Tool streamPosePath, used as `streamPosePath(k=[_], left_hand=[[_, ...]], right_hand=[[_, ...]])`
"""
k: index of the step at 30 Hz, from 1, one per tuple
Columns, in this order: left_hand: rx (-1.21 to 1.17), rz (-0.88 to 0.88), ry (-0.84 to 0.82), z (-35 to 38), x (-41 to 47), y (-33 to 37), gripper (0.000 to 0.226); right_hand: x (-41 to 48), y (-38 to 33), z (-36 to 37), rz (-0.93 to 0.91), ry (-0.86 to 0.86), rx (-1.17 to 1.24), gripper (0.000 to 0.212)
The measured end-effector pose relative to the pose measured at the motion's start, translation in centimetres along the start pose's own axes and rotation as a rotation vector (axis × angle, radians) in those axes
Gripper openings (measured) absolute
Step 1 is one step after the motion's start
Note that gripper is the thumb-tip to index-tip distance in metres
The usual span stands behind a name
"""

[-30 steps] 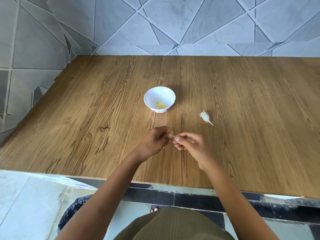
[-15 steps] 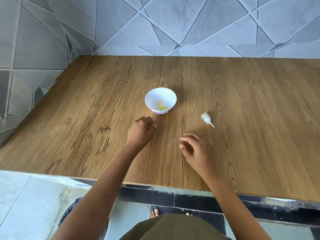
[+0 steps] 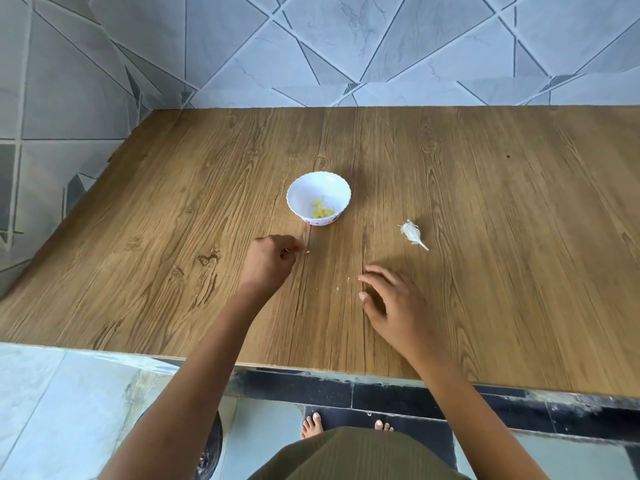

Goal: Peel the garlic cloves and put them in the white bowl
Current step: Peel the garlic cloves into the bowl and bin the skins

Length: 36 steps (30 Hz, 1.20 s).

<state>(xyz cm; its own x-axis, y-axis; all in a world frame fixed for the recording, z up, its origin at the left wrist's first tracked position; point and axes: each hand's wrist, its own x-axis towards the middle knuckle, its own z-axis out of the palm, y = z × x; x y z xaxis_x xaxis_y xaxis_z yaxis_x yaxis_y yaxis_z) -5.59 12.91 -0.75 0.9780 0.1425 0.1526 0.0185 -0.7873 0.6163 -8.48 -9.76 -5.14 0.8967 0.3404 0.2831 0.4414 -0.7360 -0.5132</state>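
Left hand [image 3: 273, 263] pinches a pale bit [image 3: 307, 251] in curled fingers near the mid-tabletop bowl [image 3: 337, 188]; right hand [image 3: 393, 304], fingers loosely spread, sits nearer the front edge, garlic [image 3: 411, 233] beyond.

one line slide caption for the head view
Left hand pinches a garlic piece near the white bowl of peeled cloves; right hand open over the wooden table, garlic bulb remnant nearby.

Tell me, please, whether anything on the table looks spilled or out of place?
Only minor mess: a few pale skin flecks lie loose on the table by the right hand, and the leftover garlic head sits on bare wood, right of the white bowl. Nothing spilled or damaged.
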Motion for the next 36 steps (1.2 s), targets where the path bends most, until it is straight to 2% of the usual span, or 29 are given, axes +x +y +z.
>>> streamPosePath(k=[4, 10, 15, 18, 20, 23, 26, 31, 36], left_hand=[[-0.04, 0.159, -0.08, 0.8, -1.5, 1.9, 0.026], [0.128, 0.453, -0.206, 4.0, -2.1, 3.8, 0.032], [0.214, 0.559, -0.294, 3.7, -2.7, 3.5, 0.042], [0.21, 0.518, -0.314, 2.6, -3.3, 2.8, 0.04], [0.164, 0.434, -0.243, 1.9, -3.7, 2.8, 0.038], [0.142, 0.186, -0.07, 2.1, -4.2, 3.4, 0.039], [0.259, -0.029, -0.084, 3.5, -5.1, 4.3, 0.042], [0.302, -0.011, -0.126, 5.6, -5.9, 6.9, 0.046], [0.103, 0.072, -0.07, 5.1, -5.3, 6.8, 0.029]], right_hand=[[-0.1, 0.5, 0.0, 0.04, -0.006, 0.139, 0.026], [-0.5, 1.6, -0.5, 0.001, -0.019, 0.041, 0.032], [-0.4, 1.7, -1.4, 0.052, 0.045, 0.291, 0.031], [-0.4, 1.7, -2.1, 0.093, 0.069, 0.424, 0.03], [-0.5, 1.6, -2.3, 0.149, 0.054, 0.544, 0.028], [-0.6, 1.2, -2.9, 0.266, 0.01, 0.831, 0.026], [-0.5, 1.2, -3.3, 0.348, 0.01, 1.002, 0.027], [-0.4, 1.2, -3.0, 0.349, -0.015, 1.039, 0.025], [-0.4, 1.4, -3.4, 0.366, -0.022, 1.079, 0.025]])
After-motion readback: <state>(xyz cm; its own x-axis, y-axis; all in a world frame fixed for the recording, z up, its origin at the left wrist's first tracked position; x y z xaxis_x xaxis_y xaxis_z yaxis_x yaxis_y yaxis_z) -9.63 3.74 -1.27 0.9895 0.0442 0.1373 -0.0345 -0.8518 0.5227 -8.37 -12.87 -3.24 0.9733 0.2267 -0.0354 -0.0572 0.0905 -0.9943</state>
